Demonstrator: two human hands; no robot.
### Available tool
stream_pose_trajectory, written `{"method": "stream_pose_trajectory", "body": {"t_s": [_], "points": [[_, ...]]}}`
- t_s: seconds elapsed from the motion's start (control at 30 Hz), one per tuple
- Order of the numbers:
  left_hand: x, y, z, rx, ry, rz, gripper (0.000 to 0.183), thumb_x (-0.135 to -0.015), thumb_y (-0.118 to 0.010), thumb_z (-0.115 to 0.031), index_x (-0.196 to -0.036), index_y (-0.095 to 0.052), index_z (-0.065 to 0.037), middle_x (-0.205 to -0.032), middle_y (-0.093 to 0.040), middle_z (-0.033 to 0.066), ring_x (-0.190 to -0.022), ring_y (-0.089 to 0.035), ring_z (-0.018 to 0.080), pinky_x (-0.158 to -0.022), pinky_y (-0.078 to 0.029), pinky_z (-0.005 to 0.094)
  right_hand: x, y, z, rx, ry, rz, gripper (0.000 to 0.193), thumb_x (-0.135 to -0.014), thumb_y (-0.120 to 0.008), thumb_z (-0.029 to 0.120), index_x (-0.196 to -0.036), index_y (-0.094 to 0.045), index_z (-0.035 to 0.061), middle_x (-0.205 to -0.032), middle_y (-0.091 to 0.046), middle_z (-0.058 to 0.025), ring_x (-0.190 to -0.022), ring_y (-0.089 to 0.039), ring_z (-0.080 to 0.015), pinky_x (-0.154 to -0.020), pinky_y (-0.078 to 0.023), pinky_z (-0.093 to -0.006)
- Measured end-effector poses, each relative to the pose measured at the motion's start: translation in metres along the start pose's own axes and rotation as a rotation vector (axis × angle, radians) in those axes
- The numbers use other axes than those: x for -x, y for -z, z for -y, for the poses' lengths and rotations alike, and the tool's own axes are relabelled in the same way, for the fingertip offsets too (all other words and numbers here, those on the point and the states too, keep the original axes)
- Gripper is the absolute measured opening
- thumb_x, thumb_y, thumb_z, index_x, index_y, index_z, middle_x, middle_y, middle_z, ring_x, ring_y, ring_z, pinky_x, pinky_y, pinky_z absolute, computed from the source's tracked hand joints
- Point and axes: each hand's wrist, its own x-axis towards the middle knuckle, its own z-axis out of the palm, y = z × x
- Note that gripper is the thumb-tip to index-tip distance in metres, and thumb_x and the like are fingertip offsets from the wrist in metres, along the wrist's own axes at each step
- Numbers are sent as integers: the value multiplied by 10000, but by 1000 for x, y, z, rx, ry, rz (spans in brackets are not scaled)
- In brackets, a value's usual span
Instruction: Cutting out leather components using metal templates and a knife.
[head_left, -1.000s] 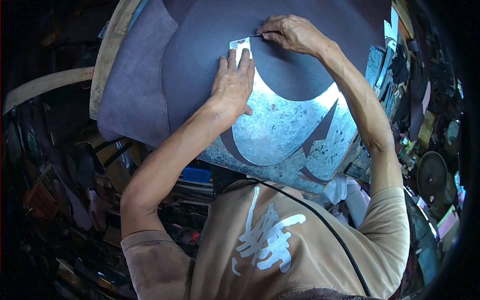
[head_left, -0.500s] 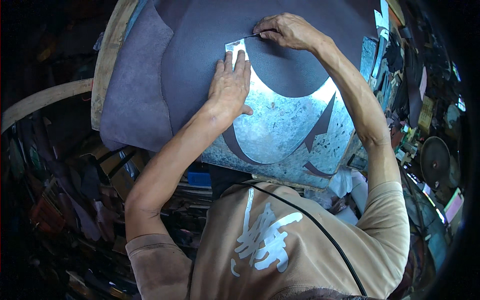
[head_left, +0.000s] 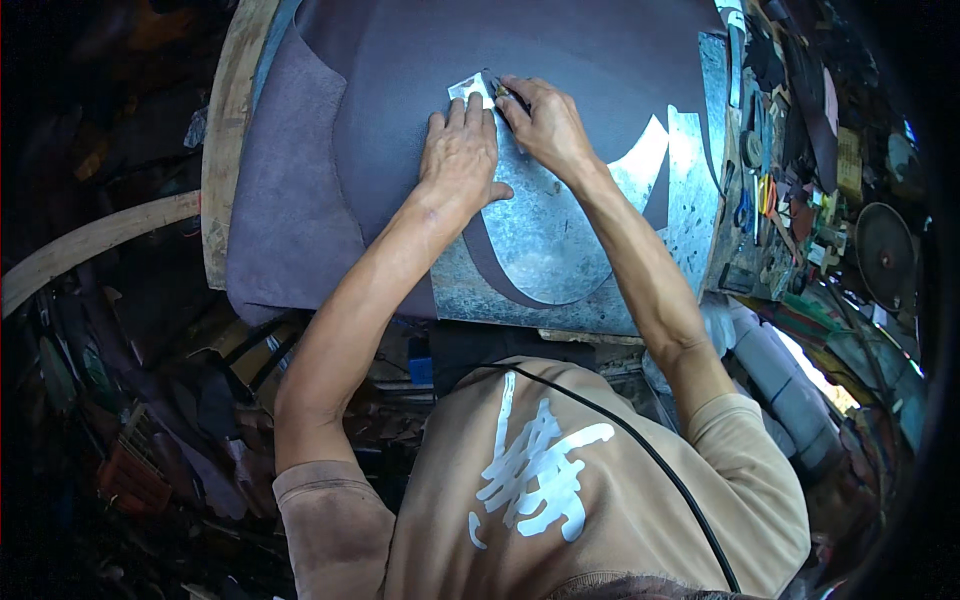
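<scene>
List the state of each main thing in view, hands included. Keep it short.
Left hand: palm down, spread on the plate's narrow end.
Right hand: closed around a small tool.
Small tool: gripped, mostly hidden.
Pale shaped plate: lying flat.
Dark sheet: spread out.
Black cable: slanting across the shirt.

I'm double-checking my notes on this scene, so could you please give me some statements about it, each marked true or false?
1. The left hand rests at least partly on the pale template. True.
2. Both hands are empty. False: the right hand holds a small tool.
3. The material beside the template is bright yellow. False: the sheet there is dark.
4. A round disc shows right of the right forearm. True.
5. The shirt is green. False: the shirt is brown.
</scene>
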Motion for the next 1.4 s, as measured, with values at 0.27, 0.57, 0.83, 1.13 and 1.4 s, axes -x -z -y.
{"method": "stream_pose_trajectory", "body": {"t_s": [0.27, 0.57, 0.83, 1.13, 1.4], "points": [[-1, -1, -1, -32, 6, 45, 1036, -607, -843, -541, -1350, -465, 73, -1415, -451, 207, -1311, -431, 319, -1011, -388, 477, 3, -12, 2, 94, 1, -57, 326, -890, -573, 152, -1141, -658, -38, -1070, -653, -256, -983, -641, -418, -878, -513, -463], [-4, 7, -3, -68, 1, 127, 1041, -615, -832, -561, -1352, -469, 78, -1421, -450, 209, -1321, -424, 328, -1019, -380, 477, -5, -10, 2, 111, 24, -33, 324, -891, -569, 149, -1126, -666, -53, -1072, -647, -278, -961, -646, -423, -878, -516, -466], [-4, 10, -1, -54, 0, 148, 1050, -607, -839, -557, -1356, -471, 80, -1430, -445, 214, -1328, -417, 335, -1015, -378, 483, 0, -7, 12, 71, -34, -11, 328, -892, -575, 136, -1129, -660, -73, -1082, -647, -296, -990, -647, -431, -895, -520, -461], [-2, 6, 0, -5, -11, 94, 1000, -594, -869, -497, -1325, -483, 66, -1445, -427, 235, -1334, -419, 334, -1002, -391, 482, 28, 9, 16, 70, -109, 87, 323, -888, -589, 133, -1139, -662, -56, -1054, -649, -297, -966, -651, -431, -863, -528, -467], [-2, 3, -1, -29, -1, 50, 1023, -591, -867, -505, -1332, -466, 76, -1456, -417, 243, -1352, -403, 348, -1021, -380, 499, 58, 31, 5, 109, -127, 181, 289, -896, -614, 160, -1123, -688, -1, -971, -668, -250, -904, -670, -403, -797, -545, -472]]}}
